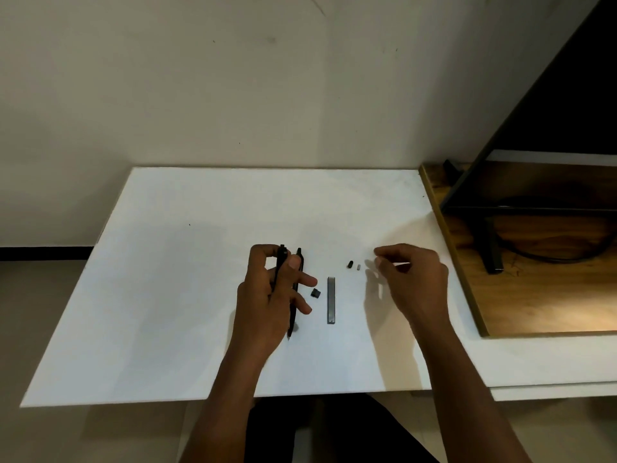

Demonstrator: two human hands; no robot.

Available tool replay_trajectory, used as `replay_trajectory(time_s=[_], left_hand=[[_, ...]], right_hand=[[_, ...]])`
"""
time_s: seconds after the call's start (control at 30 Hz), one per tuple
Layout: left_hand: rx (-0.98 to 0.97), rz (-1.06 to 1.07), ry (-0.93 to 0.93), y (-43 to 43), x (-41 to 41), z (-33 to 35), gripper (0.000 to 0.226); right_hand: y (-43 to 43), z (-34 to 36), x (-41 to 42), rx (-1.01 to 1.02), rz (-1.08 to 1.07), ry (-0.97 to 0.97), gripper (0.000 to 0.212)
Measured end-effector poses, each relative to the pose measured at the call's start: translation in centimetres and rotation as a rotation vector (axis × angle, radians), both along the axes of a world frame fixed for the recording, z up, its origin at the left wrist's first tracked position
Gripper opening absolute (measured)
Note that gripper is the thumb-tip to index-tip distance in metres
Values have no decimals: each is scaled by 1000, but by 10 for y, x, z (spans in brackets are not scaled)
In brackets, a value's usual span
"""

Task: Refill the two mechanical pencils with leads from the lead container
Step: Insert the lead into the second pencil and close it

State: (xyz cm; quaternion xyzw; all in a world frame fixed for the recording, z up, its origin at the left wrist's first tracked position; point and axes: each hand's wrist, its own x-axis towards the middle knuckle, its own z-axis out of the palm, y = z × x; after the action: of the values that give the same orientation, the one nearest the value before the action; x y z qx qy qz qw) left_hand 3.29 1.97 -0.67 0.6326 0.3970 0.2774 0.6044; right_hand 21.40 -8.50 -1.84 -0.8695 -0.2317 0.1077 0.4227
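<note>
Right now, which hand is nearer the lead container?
Left. The left hand, holding a pencil, has fingertips just left of the lead container. The right hand sits farther off to the container's right.

A white board (pixel 187 295) lies beside a wooden desktop (pixel 547 295) with black cables (pixel 567 255).

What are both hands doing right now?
Left hand: closed around one black mechanical pencil.
Right hand: fingertips pinched together; whether they hold a lead cannot be told.
</note>
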Motion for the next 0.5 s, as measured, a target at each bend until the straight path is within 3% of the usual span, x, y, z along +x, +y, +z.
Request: replay_trajectory(time_s=[0.17, 0.33, 0.5], left_hand=[[30, -34, 27, -2, 3, 1, 12], [43, -45, 47, -2, 4, -3, 20], [55, -42, 59, -1, 3, -3, 20]], right_hand=[[6, -9, -10, -153, 134, -129, 14], [10, -14, -13, -198, 111, -196, 7], [9, -11, -9, -111, 70, -71, 5]])
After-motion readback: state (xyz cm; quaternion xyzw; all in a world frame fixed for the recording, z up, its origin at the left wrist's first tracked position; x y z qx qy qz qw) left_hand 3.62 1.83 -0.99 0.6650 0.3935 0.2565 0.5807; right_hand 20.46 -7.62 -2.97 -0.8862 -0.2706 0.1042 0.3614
